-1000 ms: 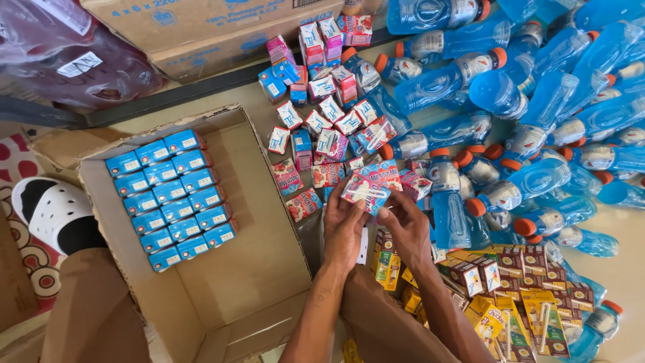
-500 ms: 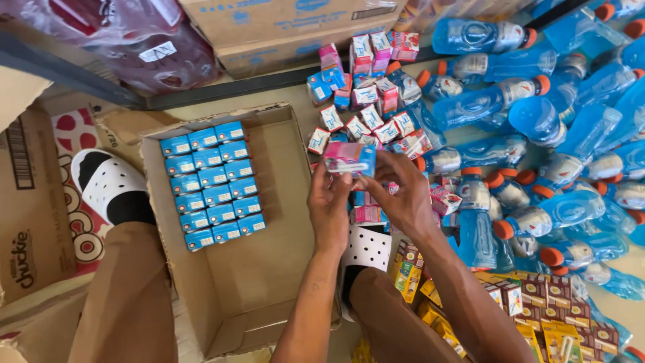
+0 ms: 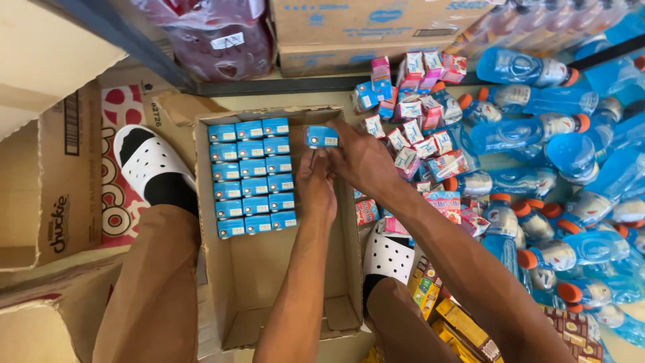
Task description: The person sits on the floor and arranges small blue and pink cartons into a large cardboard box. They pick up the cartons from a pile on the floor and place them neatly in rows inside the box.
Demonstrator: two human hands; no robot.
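Observation:
A small blue drink carton (image 3: 322,136) is held over the top right part of an open cardboard box (image 3: 269,269). My right hand (image 3: 363,158) grips that carton from the right, and my left hand (image 3: 316,185) touches it from below. Neat rows of blue cartons (image 3: 250,177) fill the box's upper left. A loose heap of small pink, red and blue cartons (image 3: 416,121) lies just right of the box.
Several blue bottles with orange caps (image 3: 564,168) lie at the right. Yellow and brown packets (image 3: 463,323) sit at the lower right. My feet in white clogs (image 3: 151,165) flank the box. Flattened cardboard (image 3: 60,175) lies left; a closed carton (image 3: 363,33) and a red shrink-wrapped pack (image 3: 215,37) stand behind.
Both hands moved left from the loose heap to over the box, carrying cartons; now a blue carton sits at the box's top right. The view shifted right.

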